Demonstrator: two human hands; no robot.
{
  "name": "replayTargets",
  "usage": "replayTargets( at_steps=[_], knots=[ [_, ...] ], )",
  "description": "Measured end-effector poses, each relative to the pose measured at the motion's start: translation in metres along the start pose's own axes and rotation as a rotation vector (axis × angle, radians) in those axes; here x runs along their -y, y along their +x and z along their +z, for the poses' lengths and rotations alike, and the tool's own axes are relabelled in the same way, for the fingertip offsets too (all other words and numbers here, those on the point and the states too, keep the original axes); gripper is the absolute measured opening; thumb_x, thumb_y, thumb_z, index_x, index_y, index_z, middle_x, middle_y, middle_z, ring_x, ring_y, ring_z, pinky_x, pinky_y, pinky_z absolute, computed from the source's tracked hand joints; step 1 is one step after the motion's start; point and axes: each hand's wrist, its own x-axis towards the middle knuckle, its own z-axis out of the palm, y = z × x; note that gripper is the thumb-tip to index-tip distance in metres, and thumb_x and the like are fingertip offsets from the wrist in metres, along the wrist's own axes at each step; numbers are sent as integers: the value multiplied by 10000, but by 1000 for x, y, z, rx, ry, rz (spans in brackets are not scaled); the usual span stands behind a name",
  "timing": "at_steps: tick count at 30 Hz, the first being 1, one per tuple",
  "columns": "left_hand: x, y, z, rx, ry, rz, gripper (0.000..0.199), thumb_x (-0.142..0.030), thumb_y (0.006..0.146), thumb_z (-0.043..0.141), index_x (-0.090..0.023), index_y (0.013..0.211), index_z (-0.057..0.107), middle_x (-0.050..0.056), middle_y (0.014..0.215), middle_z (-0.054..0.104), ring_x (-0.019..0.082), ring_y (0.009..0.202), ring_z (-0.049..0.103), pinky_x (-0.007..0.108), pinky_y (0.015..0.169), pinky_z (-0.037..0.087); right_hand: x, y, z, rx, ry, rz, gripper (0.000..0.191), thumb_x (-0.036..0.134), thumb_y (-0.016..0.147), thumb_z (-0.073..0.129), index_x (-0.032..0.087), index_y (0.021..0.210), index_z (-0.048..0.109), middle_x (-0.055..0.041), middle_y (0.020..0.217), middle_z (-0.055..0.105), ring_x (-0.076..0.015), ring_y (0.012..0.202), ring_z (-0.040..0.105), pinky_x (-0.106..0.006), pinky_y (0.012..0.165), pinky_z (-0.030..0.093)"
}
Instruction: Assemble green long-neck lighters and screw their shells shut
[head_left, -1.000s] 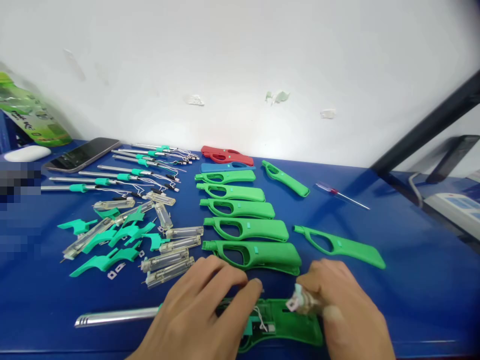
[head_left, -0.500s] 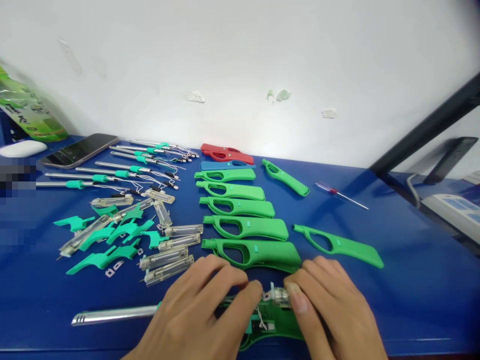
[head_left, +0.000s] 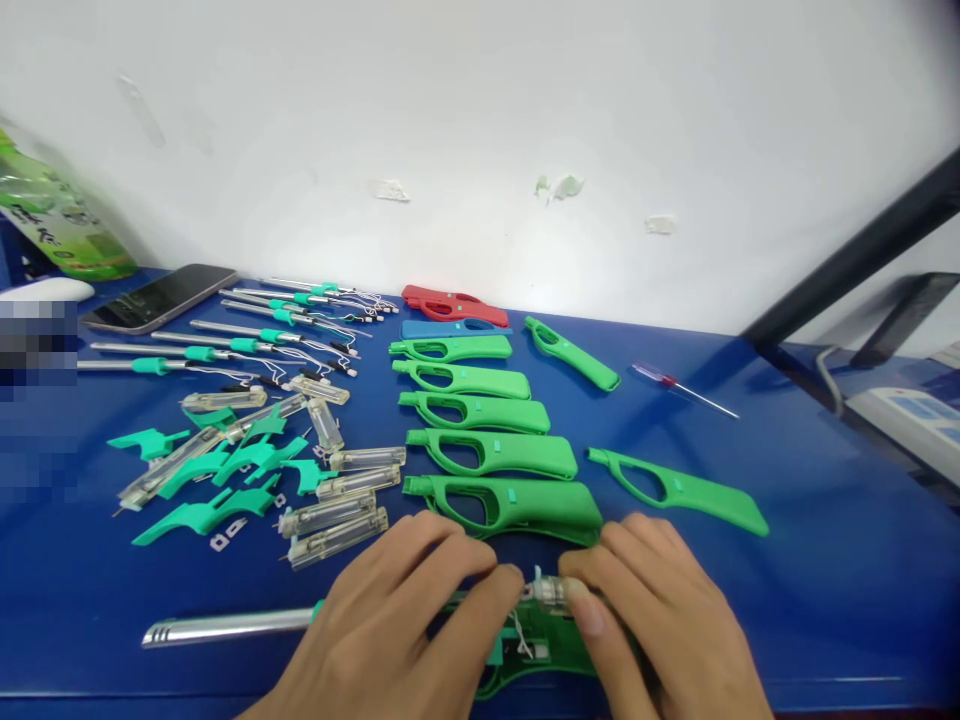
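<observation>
An opened green lighter casing (head_left: 559, 640) lies at the table's front edge, with a white wire and small black and white parts inside. My right hand (head_left: 667, 620) is closed on a clear gas tank (head_left: 553, 592), thumb and fingers pinching it over the casing. My left hand (head_left: 405, 620) is closed over the casing's left part, index fingertip close to the tank's valve end; what its fingers grip is mostly hidden. A silver metal lighter tube (head_left: 232, 628) sticks out to the left from under my left hand.
Several green lighter casings (head_left: 491, 455) lie in a column behind my hands, with blue and red ones (head_left: 457, 305) behind. Left are metal tubes with wires (head_left: 199, 354), clear tanks (head_left: 337, 540) and teal triggers (head_left: 195, 520). A screwdriver (head_left: 694, 395) lies right; a phone (head_left: 161, 298) lies back left.
My right hand has shifted slightly left with the clear gas tank, bringing it nearer my left index fingertip. My left hand stays nearly still.
</observation>
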Motion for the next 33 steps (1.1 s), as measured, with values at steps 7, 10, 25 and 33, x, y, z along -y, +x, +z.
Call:
replayTargets(
  at_steps=[7, 10, 25, 33],
  knots=[
    [-1, -2, -7, 48, 24, 18, 300, -142, 1120, 475, -197, 1192, 762, 15, 1073, 804, 163, 1086, 702, 300, 1114, 503, -1, -1, 1, 32, -8, -16, 215, 247, 1160, 446, 223, 1027, 612, 2, 817, 587, -183, 720, 523, -345, 717, 385],
    [-1, -3, -7, 53, 23, 8, 319, -129, 1125, 454, -206, 1223, 748, 7, 1087, 795, 156, 1095, 686, 311, 1123, 476, 0, -1, 1, 22, 10, -11, 207, 237, 1155, 453, 219, 1025, 613, 3, 803, 567, -182, 711, 497, -334, 697, 369],
    [-4, 6, 1, 11, -27, -15, 225, -38, 1047, 555, -166, 1094, 734, 15, 961, 752, 192, 975, 632, 356, 1029, 477, 1, -3, 0, -11, 94, 3, 146, 171, 1110, 534, 203, 1004, 630, -5, 801, 562, -183, 740, 486, -335, 720, 379],
    [-5, 5, 2, -28, -25, -48, 253, -22, 1038, 546, -190, 1106, 723, 2, 958, 745, 171, 988, 659, 335, 1068, 481, 0, -2, -4, 23, 88, -25, 214, 253, 1153, 496, 198, 1029, 661, -7, 790, 570, -182, 734, 504, -332, 710, 400]
  ],
)
